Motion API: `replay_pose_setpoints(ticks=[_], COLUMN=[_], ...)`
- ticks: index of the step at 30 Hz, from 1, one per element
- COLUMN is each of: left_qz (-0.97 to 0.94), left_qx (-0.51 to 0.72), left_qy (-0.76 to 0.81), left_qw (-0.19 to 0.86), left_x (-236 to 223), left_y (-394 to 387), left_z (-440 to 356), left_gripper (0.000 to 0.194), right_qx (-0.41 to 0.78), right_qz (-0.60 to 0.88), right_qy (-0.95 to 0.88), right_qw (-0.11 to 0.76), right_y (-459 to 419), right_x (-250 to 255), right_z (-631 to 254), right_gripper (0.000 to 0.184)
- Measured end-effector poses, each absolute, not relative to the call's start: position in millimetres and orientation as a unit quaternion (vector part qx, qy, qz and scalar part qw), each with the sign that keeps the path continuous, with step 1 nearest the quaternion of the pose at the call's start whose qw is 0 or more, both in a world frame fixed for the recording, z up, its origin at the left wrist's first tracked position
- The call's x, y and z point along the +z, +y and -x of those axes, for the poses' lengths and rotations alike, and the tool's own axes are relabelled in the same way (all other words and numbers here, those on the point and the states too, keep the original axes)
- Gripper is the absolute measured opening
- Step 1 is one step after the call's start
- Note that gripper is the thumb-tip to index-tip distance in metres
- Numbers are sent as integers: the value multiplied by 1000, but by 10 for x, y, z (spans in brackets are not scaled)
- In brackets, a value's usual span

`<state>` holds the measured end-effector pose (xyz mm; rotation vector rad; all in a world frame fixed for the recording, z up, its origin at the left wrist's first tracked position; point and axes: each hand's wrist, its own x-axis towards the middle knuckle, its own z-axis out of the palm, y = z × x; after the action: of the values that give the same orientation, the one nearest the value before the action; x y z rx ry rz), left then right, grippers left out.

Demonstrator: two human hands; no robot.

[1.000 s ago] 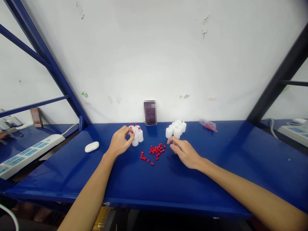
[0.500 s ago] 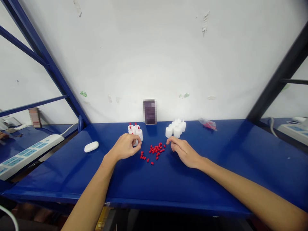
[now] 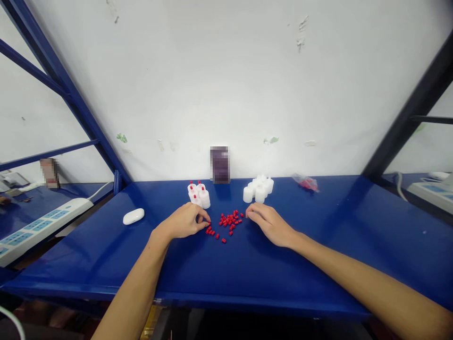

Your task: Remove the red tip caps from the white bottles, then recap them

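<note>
My left hand [image 3: 186, 221] is low over the table with thumb and forefinger closed at a small red cap [image 3: 209, 223] on the left edge of the scattered caps. Just behind it stand several white bottles [image 3: 205, 199] with red tips, partly hidden by the hand. My right hand [image 3: 271, 225] hovers or rests at the right of the loose red caps [image 3: 230, 220], fingers loosely bent and apart, with nothing visible in them. Beyond that hand is a cluster of white bottles [image 3: 260, 193] without red tips.
A white oval case [image 3: 133, 216] lies on the blue table [image 3: 247, 278] at left. Against the wall stands a blurred dark phone-like object [image 3: 220, 165]. A clear bag with red pieces [image 3: 306, 183] lies at the back right. A power strip [image 3: 46, 226] runs along the left.
My left hand has come down and nearer from the red-tipped bottles to the caps, uncovering more of the front bottle. The fingers of my right hand have curled slightly, with the hand almost in place.
</note>
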<state>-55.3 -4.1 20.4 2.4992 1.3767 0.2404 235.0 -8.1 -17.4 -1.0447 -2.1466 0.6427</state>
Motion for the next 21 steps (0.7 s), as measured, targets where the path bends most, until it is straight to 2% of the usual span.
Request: replay_pose_setpoints(ticks=[5, 11, 17, 21], left_qz=[-870, -827, -803, -817], left_qx=[229, 418, 443, 458], left_qy=[427, 319, 298, 252], left_qw=[95, 199, 264, 242], left_x=[179, 127, 165, 125], left_y=[-118, -255, -134, -80], left_z=[331, -272, -617, -740], left_gripper=[11, 21, 12, 8], right_qx=[250, 303, 435, 453], right_qz=[378, 332, 296, 303], right_qy=[-811, -794, -706, -673], right_qw=[370, 409, 474, 500], right_y=[-111, -166, -98, -46], right_x=[-136, -141, -249, -285], right_z=[-2343, -2338, -2343, -2359], right_gripper=[32, 40, 46, 46])
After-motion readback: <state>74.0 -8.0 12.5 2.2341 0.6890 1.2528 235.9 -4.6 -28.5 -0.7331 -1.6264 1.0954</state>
